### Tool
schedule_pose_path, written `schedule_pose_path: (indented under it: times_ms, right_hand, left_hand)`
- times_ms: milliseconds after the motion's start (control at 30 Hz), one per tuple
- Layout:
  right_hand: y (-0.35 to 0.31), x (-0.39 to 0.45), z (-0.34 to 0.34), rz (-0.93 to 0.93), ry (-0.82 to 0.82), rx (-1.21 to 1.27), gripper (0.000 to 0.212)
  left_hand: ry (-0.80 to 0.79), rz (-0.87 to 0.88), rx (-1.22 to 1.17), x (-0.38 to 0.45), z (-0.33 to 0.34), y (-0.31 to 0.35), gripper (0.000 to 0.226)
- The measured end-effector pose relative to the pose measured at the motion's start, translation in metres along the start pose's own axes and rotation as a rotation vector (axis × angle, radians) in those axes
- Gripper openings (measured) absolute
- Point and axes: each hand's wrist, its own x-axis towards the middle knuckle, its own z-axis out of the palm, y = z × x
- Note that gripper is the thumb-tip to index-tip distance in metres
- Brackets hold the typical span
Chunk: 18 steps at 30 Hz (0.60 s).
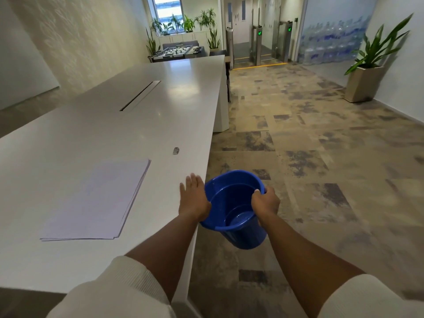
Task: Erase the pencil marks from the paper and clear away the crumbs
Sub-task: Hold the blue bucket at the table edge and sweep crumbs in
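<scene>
Paper lies in a stack on the worktop, left of your hands. Your left hand rests flat with fingers spread at the edge; your right hand grips the blue bucket rim just below it, evidently to catch swept crumbs.

A single wide-angle view from the person's head looks forward and steeply down along both forearms. It sits close above the left hand and right hand, with the tabletop stretching ahead leftward and the hall floor beyond rightward.
</scene>
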Motion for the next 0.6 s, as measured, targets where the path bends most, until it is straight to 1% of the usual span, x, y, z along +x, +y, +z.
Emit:
schedule_pose_path:
  times_ms: [67, 133, 167, 233, 300, 367, 433, 533, 600]
  right_hand:
    - [0.001, 0.0, -0.005, 0.001, 0.005, -0.006, 0.012]
    - [0.002, 0.0, -0.01, 0.003, 0.01, -0.018, 0.012]
    - [0.003, 0.0, -0.014, 0.001, 0.012, -0.023, 0.012]
    - [0.004, 0.001, -0.02, -0.008, 0.015, -0.022, 0.013]
    - [0.006, 0.001, -0.026, -0.012, 0.021, -0.029, 0.013]
    - [0.008, 0.001, -0.032, -0.011, 0.025, -0.043, 0.012]
    - [0.011, 0.001, -0.039, -0.007, 0.033, -0.055, 0.011]
    - [0.015, 0.001, -0.051, 0.007, 0.049, -0.054, 0.009]
    - [0.019, 0.001, -0.06, 0.004, 0.052, -0.045, 0.008]
  left_hand:
    - [0.002, 0.139, -0.032, 0.003, 0.008, 0.002, 0.079]
    - [-0.046, 0.223, 0.005, 0.0, 0.015, 0.006, 0.074]
    - [-0.07, 0.214, -0.032, -0.003, 0.018, 0.007, 0.065]
    - [-0.039, 0.183, -0.166, -0.009, 0.019, 0.013, 0.039]
    - [0.033, 0.186, -0.218, -0.014, 0.019, 0.023, 0.03]
    - [0.087, 0.144, -0.328, -0.018, 0.019, 0.035, 0.022]
    - [0.108, 0.111, -0.4, -0.021, 0.021, 0.05, 0.011]
    - [0.175, 0.065, -0.344, -0.024, 0.024, 0.065, 0.024]
    - [0.194, 0.04, -0.31, -0.026, 0.025, 0.07, 0.028]
